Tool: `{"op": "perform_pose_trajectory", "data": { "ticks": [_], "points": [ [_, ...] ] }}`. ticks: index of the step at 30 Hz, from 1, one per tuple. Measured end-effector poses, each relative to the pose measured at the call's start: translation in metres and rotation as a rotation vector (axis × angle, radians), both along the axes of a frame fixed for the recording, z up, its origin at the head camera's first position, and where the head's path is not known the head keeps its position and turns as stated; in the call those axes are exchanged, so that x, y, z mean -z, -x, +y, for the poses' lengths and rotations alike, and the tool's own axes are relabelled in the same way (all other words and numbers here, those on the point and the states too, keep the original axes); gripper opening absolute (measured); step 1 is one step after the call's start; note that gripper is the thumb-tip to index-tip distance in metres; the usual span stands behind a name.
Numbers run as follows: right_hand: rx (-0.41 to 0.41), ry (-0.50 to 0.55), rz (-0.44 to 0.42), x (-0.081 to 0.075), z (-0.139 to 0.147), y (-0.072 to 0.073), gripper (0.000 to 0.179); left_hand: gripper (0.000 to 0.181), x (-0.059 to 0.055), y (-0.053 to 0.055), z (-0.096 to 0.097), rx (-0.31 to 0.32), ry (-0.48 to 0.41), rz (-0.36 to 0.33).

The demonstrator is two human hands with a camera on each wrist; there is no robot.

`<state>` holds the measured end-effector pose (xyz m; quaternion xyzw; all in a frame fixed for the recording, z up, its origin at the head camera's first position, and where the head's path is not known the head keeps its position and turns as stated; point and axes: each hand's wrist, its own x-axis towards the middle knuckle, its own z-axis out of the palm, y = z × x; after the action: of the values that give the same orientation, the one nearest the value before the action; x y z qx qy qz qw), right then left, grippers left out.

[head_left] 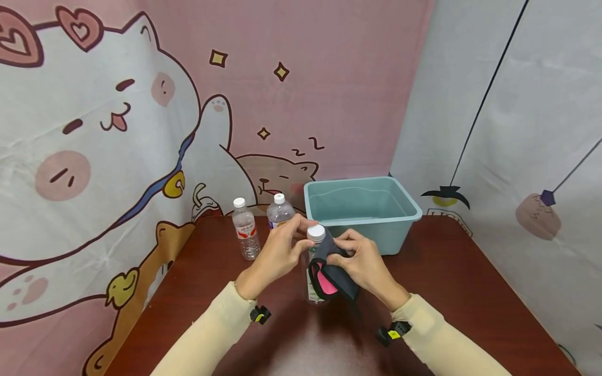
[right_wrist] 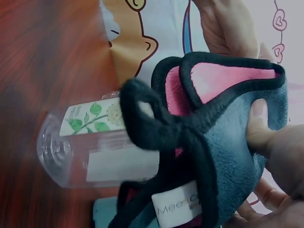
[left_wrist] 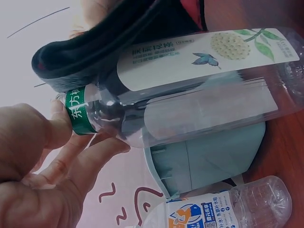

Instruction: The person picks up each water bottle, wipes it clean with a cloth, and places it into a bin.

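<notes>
A clear plastic bottle (left_wrist: 190, 85) with a white cap, green neck band and a flower-printed label stands upright on the table. My left hand (head_left: 279, 248) pinches it at the neck, thumb and fingers around the green band in the left wrist view. In my right hand (head_left: 364, 261) is a folded cloth (right_wrist: 232, 133), dark grey-blue outside and pink inside, with black edging, a hanging loop and a white tag. My thumb presses on the grey side. The cloth lies against the bottle's upper side, covering part of it.
Behind the left hand stand two more clear bottles, one with a red-and-white label (head_left: 246, 231) and one with a blue-and-orange label (left_wrist: 204, 211). A pale teal tub (head_left: 397, 235) sits at the back of the dark red table (head_left: 451, 292), before a cartoon-printed curtain (head_left: 357, 104).
</notes>
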<state>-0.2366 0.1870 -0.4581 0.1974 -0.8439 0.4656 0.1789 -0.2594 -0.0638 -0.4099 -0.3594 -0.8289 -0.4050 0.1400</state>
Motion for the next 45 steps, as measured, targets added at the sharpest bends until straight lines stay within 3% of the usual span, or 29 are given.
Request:
{"op": "perform_pose_trajectory", "data": {
  "ticks": [5,17,20,29,37,45],
  "points": [
    [0.027,-0.071,0.031,0.002,0.005,-0.004,0.048,0.044,0.001,0.0,0.0,0.005,0.002,0.002],
    [-0.027,-0.146,-0.05,0.02,0.017,-0.004,0.048,0.046,0.002,0.0,0.0,0.003,0.031,-0.042],
    [-0.053,-0.2,-0.068,0.032,0.019,-0.001,0.041,0.046,0.002,0.0,-0.001,0.002,0.038,-0.048],
    [-0.13,-0.398,-0.01,0.052,0.021,0.01,0.023,0.048,-0.001,0.0,-0.001,0.004,0.035,-0.048],
    [-0.168,-0.554,0.026,0.067,0.016,0.013,0.027,0.049,-0.001,0.0,0.0,0.01,0.028,-0.034],
    [-0.176,-0.507,0.011,0.071,0.016,0.012,0.025,0.049,0.0,0.0,0.0,0.016,0.033,-0.038]
  ]
}}
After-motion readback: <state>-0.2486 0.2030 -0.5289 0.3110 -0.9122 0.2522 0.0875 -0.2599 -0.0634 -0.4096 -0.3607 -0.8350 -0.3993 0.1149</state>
